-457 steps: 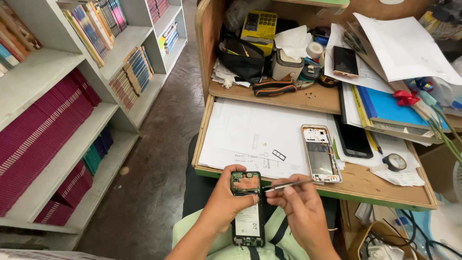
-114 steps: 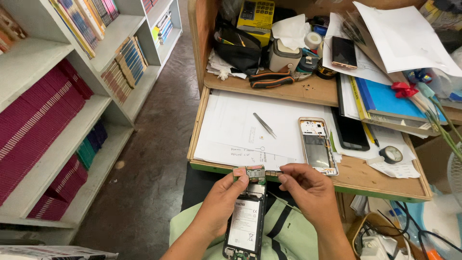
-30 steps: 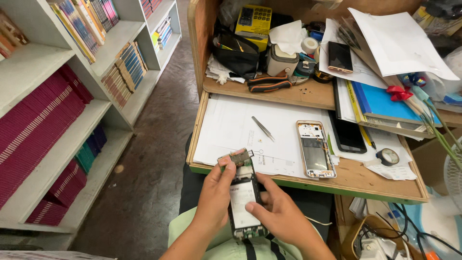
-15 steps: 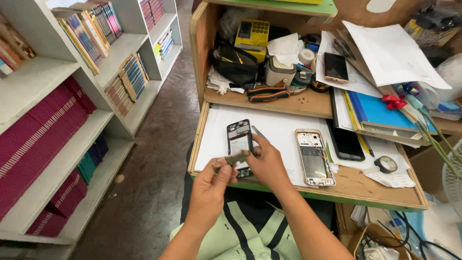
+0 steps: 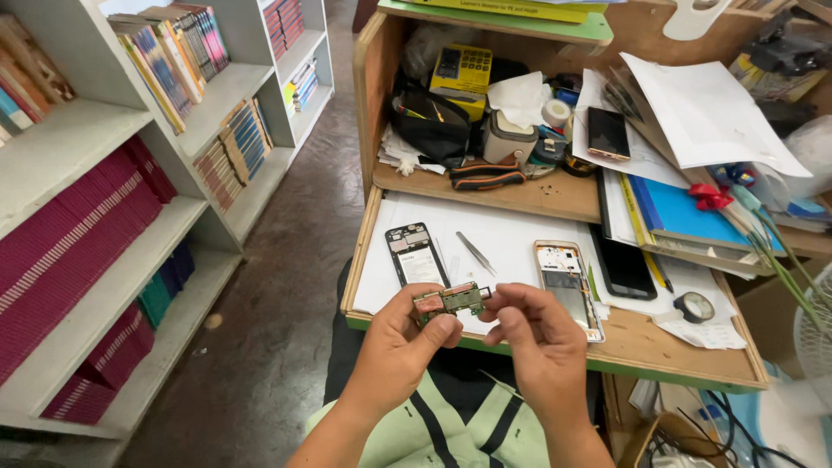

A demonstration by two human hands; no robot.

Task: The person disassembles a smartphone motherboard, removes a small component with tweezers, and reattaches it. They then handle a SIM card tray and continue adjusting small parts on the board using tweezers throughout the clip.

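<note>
Pinching a small green circuit board [image 5: 452,300] between them, the left hand [image 5: 400,347] and right hand [image 5: 535,336] hover just off the desk's near edge; the left fingers [image 5: 440,330] close on its left end from below, the right fingers [image 5: 503,299] nip its right end. Beyond it, on the white paper sheet [image 5: 503,238] covering the wooden desk [image 5: 667,351], lies an opened black phone body [image 5: 416,256], slim metal tweezers [image 5: 476,253] to its right, then a white phone frame [image 5: 568,282].
</note>
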